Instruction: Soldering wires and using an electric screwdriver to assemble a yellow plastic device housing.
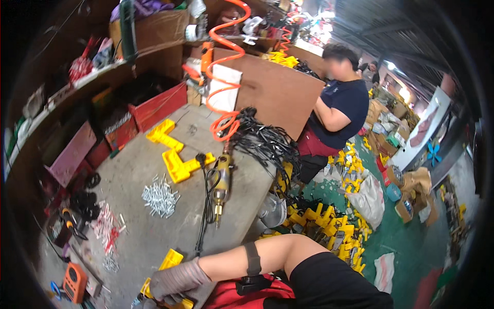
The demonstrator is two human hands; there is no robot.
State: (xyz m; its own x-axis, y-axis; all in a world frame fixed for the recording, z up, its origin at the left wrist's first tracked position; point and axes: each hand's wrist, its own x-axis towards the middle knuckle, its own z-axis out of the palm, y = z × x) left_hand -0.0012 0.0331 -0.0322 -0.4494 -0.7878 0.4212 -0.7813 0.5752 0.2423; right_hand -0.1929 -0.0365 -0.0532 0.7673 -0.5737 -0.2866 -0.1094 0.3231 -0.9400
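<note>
At the near edge of the bench, my right hand (pixel 177 280) in a grey knitted glove is closed over a yellow plastic casing (pixel 171 259). Its fingertips are partly hidden. A bluish-grey bit of glove (pixel 141 303) at the lower edge seems to be my left hand, its fingers mostly out of sight. From the casing a black cord (pixel 201 226) runs up the bench to a plug by more yellow casing parts (pixel 179 167). Beside the cord lies a pneumatic screwdriver (pixel 222 180) on an orange coiled hose (pixel 226 77). A pile of silver screws (pixel 160 198) sits left of it.
Black cables (pixel 262 136) heap at the bench's far right. Red bins (pixel 157 108) line the back left. An orange meter (pixel 75 282) and pliers (pixel 74 224) lie at left. A co-worker (pixel 339 110) stands beyond a brown board (pixel 272 90). Yellow parts (pixel 321 224) cover the floor at right.
</note>
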